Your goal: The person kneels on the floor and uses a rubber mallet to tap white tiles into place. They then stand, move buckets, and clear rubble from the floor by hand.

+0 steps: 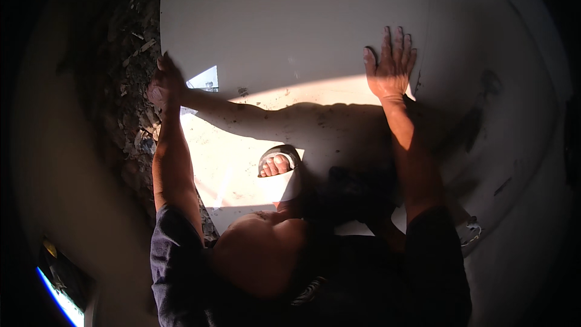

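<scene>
Person in a dark short-sleeved shirt point(375, 278) leaned over a large, smooth, pale flat panel point(290, 24), apparently steadying it. Left hand point(165, 85) curled at the panel's left edge, its clamp too dim to tell; right hand point(392, 72) pressed flat near its right side, fingers spread. Shifting it would likely call for even pressure. Sunlight crossed its nearer part; grey-brown rubble point(136, 85) lay left of the panel, surroundings dim.

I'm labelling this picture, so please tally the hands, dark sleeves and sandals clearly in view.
Hands: 2 (left hand at the edge of the pale board, right hand flat on it)
Dark sleeves: 2 (left sleeve, right sleeve)
Sandals: 1 (sandal)
Total: 5
</scene>
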Demonstrator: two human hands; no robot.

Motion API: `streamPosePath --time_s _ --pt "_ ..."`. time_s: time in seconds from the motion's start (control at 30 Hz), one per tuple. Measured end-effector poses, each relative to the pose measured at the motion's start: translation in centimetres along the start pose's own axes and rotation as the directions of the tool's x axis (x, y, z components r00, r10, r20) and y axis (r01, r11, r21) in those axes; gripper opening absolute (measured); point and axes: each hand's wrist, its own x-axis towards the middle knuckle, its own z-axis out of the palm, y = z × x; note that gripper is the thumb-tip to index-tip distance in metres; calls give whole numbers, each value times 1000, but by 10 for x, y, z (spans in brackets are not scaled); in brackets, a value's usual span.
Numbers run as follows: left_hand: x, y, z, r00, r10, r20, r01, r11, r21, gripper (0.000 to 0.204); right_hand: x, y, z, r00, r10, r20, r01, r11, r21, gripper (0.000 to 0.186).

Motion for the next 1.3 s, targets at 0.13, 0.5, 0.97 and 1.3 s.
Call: streamPosePath --time_s 0.13,0.5,0.97,1.3 --pt "5 -8 12 1000 0 14 -2 989 148 54 -2 -8 -7 999 20 -50 -19 999 32 67" --pt "-101 200 -29 718 696 9 -691 713 -118 78 -55 45 -21 1000 -25 -18 28 978 204 64" --pt "-117 248 -71 470 847 249 -846 513 -146 114 -117 348 -110 683 727 65 -717 685 -128 60" --pt "-111 255 -73 302 912 280 -664 411 -624 121 -22 118 -159 934 -354 -37 342 865 368 42"
